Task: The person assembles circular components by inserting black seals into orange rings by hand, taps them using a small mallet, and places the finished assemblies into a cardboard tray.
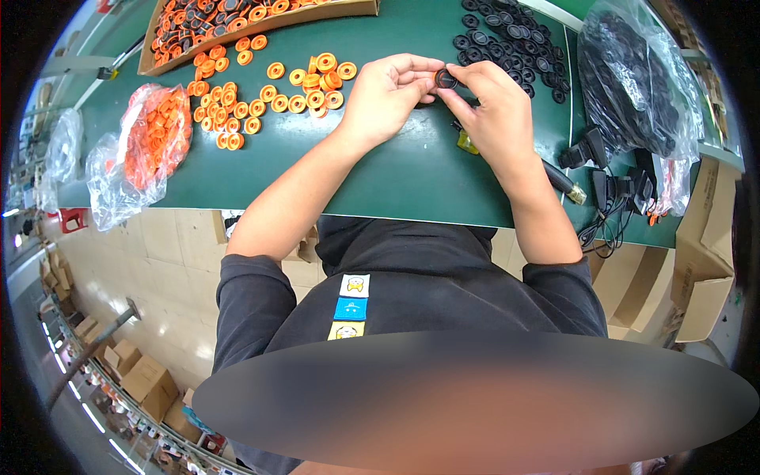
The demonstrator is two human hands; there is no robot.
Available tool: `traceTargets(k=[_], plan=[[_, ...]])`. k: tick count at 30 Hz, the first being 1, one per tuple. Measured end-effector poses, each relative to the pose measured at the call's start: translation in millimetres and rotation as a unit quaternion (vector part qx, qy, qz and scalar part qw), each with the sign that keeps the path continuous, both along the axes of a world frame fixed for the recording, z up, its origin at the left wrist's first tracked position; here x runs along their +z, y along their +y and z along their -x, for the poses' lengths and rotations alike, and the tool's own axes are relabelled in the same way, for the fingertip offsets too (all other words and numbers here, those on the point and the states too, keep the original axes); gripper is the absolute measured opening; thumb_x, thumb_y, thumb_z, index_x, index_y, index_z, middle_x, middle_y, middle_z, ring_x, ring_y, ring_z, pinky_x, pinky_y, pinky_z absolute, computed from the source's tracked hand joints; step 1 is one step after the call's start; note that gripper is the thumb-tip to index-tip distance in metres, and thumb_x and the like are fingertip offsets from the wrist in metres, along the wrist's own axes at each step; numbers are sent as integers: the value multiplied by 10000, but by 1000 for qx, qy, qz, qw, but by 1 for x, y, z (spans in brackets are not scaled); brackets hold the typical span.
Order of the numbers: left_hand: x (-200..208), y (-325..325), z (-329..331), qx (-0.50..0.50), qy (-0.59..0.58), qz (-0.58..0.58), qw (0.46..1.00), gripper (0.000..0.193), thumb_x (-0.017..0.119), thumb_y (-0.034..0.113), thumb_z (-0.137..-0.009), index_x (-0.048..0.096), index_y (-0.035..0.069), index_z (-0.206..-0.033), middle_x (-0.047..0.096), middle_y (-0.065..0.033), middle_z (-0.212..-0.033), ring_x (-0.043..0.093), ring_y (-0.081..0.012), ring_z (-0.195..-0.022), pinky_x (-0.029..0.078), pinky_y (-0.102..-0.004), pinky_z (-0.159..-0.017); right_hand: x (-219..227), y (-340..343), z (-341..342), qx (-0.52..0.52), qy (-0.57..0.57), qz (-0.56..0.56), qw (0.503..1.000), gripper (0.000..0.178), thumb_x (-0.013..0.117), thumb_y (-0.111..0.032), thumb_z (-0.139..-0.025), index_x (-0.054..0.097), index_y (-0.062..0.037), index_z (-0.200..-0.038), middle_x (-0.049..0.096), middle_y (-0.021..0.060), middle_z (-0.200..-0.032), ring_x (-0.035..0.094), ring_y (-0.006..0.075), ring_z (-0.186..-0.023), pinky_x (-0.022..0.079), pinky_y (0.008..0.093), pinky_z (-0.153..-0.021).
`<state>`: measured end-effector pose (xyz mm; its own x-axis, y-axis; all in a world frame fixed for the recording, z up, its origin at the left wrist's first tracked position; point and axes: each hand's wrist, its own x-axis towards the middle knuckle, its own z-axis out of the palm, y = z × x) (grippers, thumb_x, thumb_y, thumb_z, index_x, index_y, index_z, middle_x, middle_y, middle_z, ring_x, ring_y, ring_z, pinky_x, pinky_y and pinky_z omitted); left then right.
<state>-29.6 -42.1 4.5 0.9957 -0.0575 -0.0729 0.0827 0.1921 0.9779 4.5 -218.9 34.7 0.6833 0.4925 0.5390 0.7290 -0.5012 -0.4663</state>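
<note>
I am watching both hands meeting above the dark green desk (396,174), and between them they are pinching 1 small round black plastic disc (446,78). My left hand (385,95) is curling its fingers around the disc from the left, its grip closed on the rim, while my right hand (497,107) is pressing thumb and forefinger onto the same disc from the right, so both grips are clamped on it. The disc is hovering just above the desk, near the far edge and close to a loose heap of similar black discs (507,39) that is spreading out beyond the right hand. To the left of the left hand, a scatter of orange plastic spools (269,91) is lying on the desk, some stacked 2 high. Further back, a shallow brown cardboard tray (261,28) is holding more orange and black pieces. A clear plastic bag of orange spools (154,134) is sitting at the desk's left end, and a clear plastic bag of black discs (633,79) is resting at the right end. Just under the right wrist, a dark hand tool with a brass-coloured tip (566,184) is lying on the desk, and black cables (609,206) are hanging over the near edge.
</note>
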Motion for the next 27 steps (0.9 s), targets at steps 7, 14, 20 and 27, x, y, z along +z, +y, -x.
traceTargets(k=[7, 14, 20, 27], plan=[[6, 0, 2, 7, 27, 15, 1000, 285, 624, 74, -962, 616, -49, -1219, 707, -108, -1074, 678, -128, -936, 562, -254, -827, 0, 0, 1, 4, 16, 0, 1000, 259, 784, -116, -756, 716, -17, -985, 643, 113, -852, 656, 298, -757, 540, 380, -681], [0, 1, 2, 15, 15, 14, 1000, 284, 635, 98, -963, 622, -47, -1207, 709, -100, -1050, 672, -119, -927, 555, -255, -835, -9, 0, -3, 11, 60, -18, 998, 289, 804, -99, -748, 719, -19, -1012, 658, 106, -891, 679, 265, -806, 552, 352, -702], [5, 3, 1, 34, -5, 11, 999, 270, 613, 91, -978, 613, -54, -1205, 698, -107, -1088, 664, -131, -960, 546, -259, -867, -14, -5, -11, 17, 316, -189, 930, 265, 732, -135, -896, 701, 12, -1114, 668, 70, -960, 677, 145, -886, 543, 272, -772], [7, -3, 5, 27, -56, -10, 998, 236, 603, 66, -981, 626, -40, -1191, 701, -98, -1078, 664, -142, -977, 542, -272, -889, -19, -1, -10, 52, 328, -190, 924, 254, 728, -125, -899, 703, 14, -1111, 681, 76, -975, 670, 125, -879, 543, 261, -796]])
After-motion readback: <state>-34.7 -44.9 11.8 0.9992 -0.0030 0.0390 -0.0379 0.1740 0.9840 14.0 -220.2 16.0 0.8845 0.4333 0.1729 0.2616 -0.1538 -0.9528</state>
